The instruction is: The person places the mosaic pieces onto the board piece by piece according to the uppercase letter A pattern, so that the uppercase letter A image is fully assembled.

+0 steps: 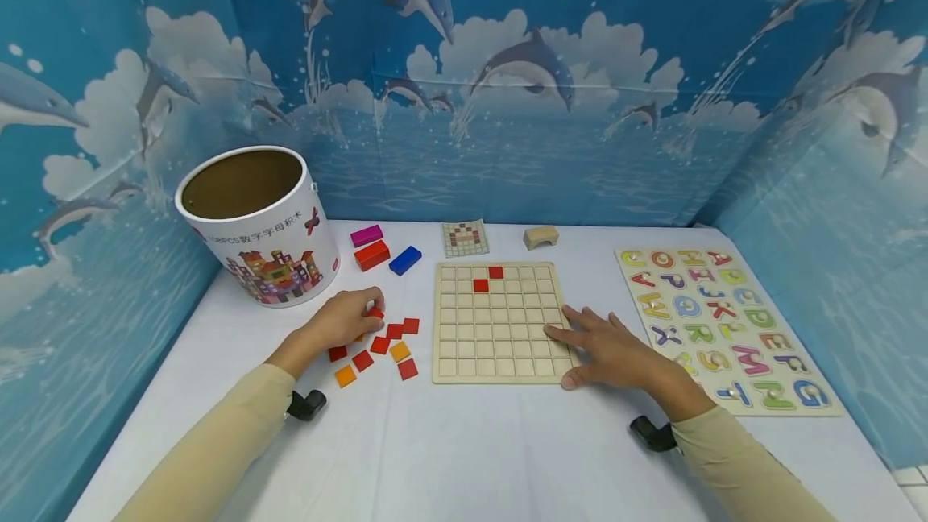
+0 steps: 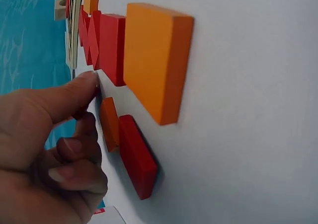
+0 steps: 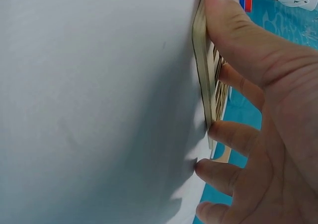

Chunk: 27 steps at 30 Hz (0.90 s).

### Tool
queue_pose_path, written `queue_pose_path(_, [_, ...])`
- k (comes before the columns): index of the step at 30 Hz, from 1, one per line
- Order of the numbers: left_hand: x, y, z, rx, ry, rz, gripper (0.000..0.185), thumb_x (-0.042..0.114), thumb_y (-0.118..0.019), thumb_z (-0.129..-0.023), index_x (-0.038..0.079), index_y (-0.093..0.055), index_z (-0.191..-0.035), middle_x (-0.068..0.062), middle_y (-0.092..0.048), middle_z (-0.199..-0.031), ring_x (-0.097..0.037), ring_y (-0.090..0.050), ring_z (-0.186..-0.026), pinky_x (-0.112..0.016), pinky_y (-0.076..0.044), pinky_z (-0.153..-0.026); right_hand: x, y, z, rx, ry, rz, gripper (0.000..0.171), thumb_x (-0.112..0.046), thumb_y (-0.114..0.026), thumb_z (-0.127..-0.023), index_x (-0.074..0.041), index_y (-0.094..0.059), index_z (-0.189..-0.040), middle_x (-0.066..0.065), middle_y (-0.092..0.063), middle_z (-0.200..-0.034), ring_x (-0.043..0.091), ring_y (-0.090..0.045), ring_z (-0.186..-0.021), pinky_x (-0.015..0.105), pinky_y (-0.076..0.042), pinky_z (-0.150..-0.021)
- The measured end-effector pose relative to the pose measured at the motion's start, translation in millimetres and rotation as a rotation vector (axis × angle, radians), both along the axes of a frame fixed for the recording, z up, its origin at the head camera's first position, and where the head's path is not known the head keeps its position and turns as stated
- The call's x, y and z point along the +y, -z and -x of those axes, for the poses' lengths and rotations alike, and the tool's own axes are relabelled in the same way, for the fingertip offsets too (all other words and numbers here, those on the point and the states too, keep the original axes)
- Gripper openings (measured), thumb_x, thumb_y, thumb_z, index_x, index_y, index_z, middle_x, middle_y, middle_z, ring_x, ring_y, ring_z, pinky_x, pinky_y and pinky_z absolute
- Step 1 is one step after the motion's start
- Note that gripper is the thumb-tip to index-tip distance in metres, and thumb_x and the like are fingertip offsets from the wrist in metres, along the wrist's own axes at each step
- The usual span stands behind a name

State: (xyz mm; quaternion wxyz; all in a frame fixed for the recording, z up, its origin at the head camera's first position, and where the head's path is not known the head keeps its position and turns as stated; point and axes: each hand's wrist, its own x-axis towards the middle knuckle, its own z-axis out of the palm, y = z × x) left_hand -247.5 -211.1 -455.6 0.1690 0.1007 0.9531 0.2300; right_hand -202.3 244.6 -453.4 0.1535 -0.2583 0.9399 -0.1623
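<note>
My left hand [image 1: 341, 319] pinches a small red square tile [image 1: 374, 312] between thumb and fingers, just above the white table. Around it lie loose red tiles [image 1: 408, 369] and orange tiles [image 1: 345, 376]; in the left wrist view an orange tile [image 2: 149, 60] is nearest the camera. To the right is a wooden grid board [image 1: 500, 337] with two red tiles in its upper cells, one in the top row [image 1: 496, 272], one a row lower [image 1: 481, 286]. Fingers spread, my right hand [image 1: 612, 351] rests on the board's right edge, thumb near the lower corner.
A white bucket [image 1: 275, 252] stands at the back left. Beside it lie magenta, red [image 1: 372, 255] and blue blocks [image 1: 405, 260]. Behind the board are a small pattern card [image 1: 466, 238] and a wooden arch block [image 1: 540, 237]. An alphabet board [image 1: 725, 329] lies at right.
</note>
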Motion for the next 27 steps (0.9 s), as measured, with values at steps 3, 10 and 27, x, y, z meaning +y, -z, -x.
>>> queue_pose_path(3, [-1.1,1.2,-0.5,-0.009,-0.046,-0.076,0.021,0.024,-0.072,-0.096,0.019,-0.064,-0.114,-0.006,-0.054,-0.076,-0.02,-0.053,-0.068,-0.028,-0.044,-0.06,-0.7,-0.5,0.4,-0.001,-0.003,-0.006,0.089,-0.06,-0.075,-0.08,-0.019,-0.047,-0.154,0.023,-0.024,-0.165,0.056,-0.017,-0.149,0.075,-0.009,-0.113])
queue_pose_path(10, [9.0,-1.8,6.5,-0.028,-0.147,-0.301,0.028,0.028,-0.071,-0.097,0.019,-0.063,-0.123,-0.01,-0.055,-0.083,-0.025,-0.053,-0.073,-0.03,-0.042,-0.061,-1.4,-1.4,0.1,0.002,-0.005,0.003,0.089,-0.059,-0.076,-0.08,-0.017,-0.048,-0.153,0.026,-0.025,-0.164,0.058,-0.018,-0.147,0.077,-0.01,-0.111])
queue_pose_path(27, [122.4,-3.1,29.9,-0.041,-0.127,-0.442,0.023,0.011,-0.074,-0.093,0.01,-0.065,-0.114,-0.005,-0.056,-0.073,-0.022,-0.057,-0.059,-0.03,-0.043,-0.057,0.9,2.6,1.2,0.011,-0.011,-0.001,0.089,-0.062,-0.074,-0.079,-0.02,-0.048,-0.154,0.024,-0.024,-0.165,0.057,-0.019,-0.148,0.077,-0.011,-0.111])
